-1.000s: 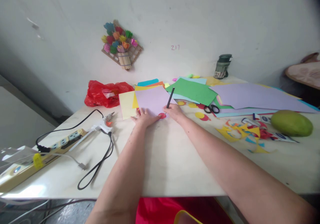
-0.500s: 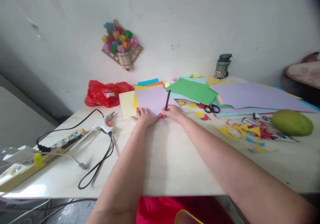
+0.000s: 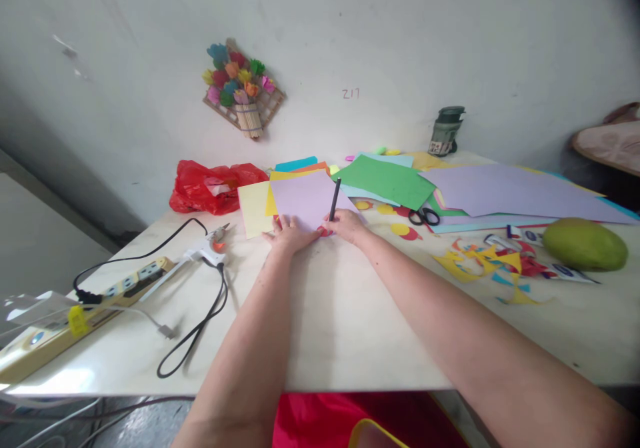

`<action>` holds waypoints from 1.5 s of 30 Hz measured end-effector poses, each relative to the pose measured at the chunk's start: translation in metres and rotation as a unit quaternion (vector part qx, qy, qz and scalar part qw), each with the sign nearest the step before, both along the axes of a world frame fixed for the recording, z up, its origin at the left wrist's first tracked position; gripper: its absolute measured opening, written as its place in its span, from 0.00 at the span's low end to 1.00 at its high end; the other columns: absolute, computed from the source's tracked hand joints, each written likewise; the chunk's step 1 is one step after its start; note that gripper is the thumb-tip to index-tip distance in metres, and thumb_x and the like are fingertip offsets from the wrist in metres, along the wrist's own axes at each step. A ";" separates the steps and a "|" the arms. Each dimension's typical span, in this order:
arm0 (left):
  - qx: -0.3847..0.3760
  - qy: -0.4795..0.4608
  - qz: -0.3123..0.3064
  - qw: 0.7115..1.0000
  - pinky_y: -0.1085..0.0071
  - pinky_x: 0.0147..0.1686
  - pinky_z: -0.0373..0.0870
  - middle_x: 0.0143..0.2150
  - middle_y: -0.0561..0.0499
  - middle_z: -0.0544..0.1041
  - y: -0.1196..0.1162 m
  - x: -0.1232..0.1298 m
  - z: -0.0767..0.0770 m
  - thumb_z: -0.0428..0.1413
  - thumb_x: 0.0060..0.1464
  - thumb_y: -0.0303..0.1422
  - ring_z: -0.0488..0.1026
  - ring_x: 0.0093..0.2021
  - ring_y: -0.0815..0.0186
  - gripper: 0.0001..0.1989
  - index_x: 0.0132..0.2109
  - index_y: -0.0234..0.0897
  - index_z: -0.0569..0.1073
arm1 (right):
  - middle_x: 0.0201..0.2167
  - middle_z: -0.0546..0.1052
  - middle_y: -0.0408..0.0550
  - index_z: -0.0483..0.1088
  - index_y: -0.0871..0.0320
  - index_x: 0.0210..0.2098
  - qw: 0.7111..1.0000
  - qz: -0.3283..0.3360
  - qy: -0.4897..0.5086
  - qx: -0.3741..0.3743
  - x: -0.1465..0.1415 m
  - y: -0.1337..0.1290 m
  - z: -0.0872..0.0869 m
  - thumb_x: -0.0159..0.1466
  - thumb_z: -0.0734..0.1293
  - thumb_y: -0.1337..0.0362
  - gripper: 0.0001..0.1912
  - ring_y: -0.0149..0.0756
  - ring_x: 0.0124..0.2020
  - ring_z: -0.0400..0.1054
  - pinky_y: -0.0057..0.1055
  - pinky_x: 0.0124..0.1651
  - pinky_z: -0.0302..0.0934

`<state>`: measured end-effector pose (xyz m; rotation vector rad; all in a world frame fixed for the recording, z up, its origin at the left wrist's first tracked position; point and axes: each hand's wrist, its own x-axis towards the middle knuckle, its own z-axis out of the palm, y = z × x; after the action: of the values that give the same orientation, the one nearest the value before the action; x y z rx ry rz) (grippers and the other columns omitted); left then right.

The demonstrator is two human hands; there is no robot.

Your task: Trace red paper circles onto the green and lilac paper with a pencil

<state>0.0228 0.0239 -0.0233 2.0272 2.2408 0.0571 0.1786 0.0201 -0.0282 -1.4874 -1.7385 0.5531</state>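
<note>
A light purple sheet (image 3: 303, 198) lies on the table over yellow and cream paper. My left hand (image 3: 287, 236) rests flat on its near edge, fingers spread, with the thumb at a small red piece (image 3: 324, 231). Bits of red also show beside the left fingers. In my right hand (image 3: 346, 226) is a black pen (image 3: 335, 198), held nearly upright, its lower end hidden by the fingers near the red piece. Yellow and red paper circles (image 3: 400, 229) lie to the right, close to black-handled scissors (image 3: 424, 217).
Left stand a glue gun (image 3: 214, 251), its looped cable, a power strip (image 3: 125, 288) and a red plastic bag (image 3: 215, 187). Coloured sheets (image 3: 385, 180), a bottle (image 3: 447, 131), paper scraps (image 3: 470, 261), tubes (image 3: 570, 273) and a green fruit (image 3: 584, 245) are at right.
</note>
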 end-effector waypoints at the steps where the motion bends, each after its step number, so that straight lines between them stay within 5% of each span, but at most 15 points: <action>1: 0.000 0.000 0.000 1.000 0.43 0.52 0.40 0.64 0.47 0.34 0.000 0.000 0.000 0.37 0.33 0.65 0.25 0.60 0.49 0.52 0.61 0.39 0.45 | 0.30 0.75 0.43 0.71 0.56 0.27 1.000 -0.001 0.001 0.000 0.000 0.000 0.000 0.47 0.65 0.60 0.09 0.32 0.35 0.68 0.26 0.38 0.60; 45: -0.002 0.003 0.001 1.000 0.42 0.51 0.41 0.64 0.47 0.35 0.001 0.000 -0.001 0.38 0.36 0.63 0.25 0.60 0.50 0.50 0.61 0.38 0.44 | 0.28 0.75 0.46 0.72 0.59 0.27 0.998 -0.052 0.041 0.001 0.006 0.008 -0.006 0.48 0.64 0.64 0.08 0.32 0.32 0.68 0.25 0.35 0.60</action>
<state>0.0229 0.0252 -0.0244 2.0259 2.2439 0.0472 0.1842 0.0281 -0.0340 -1.5232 -1.5891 0.5496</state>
